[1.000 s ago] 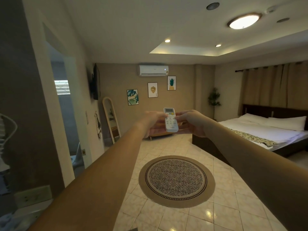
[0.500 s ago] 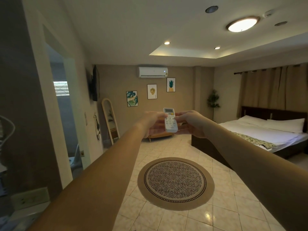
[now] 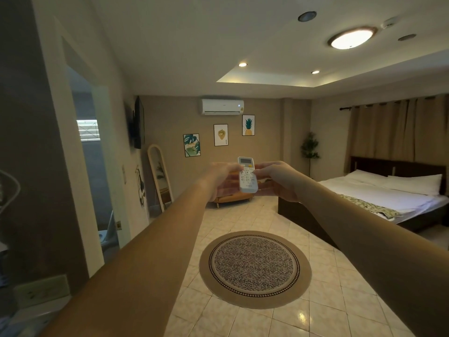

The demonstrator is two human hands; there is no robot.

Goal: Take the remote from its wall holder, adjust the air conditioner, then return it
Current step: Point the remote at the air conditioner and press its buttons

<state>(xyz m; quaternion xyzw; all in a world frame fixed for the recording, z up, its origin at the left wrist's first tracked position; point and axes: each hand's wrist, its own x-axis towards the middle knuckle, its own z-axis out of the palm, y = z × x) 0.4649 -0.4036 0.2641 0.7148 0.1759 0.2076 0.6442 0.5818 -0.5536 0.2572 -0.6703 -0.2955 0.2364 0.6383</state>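
Remote control first: the small white plastic remote control (image 3: 247,175) is up in the air, out in front of the person, held between both hands with its little screen end pointing up. It is not in its wall holder, and I cannot see the holder anywhere.

Nearest are two long bare arms reaching out. The left hand (image 3: 222,180) wraps its grip around the left side and back of the remote. The right hand (image 3: 279,178) pinches the right edge, and its thumb (image 3: 258,171) rests on the buttons near the top. So both grips are closed on the remote.

I think the remote is light and hard. It will not bend. Smooth plastic can slip, and a drop on hard tiles could crack it, so it is best to hold the long sides low down and keep the buttons free for a thumb.

Below the hands, a round brown woven rug with a black and white middle (image 3: 255,268) lies on the shiny cream tile floor (image 3: 218,319). Farther right, a dark wooden bed with white sheets (image 3: 388,195) stands by the right wall.

Far away, high on the back wall, hangs the white air conditioner (image 3: 222,107). The remote points toward it. I think the person is on the changing step now, and putting the remote back is not yet done.
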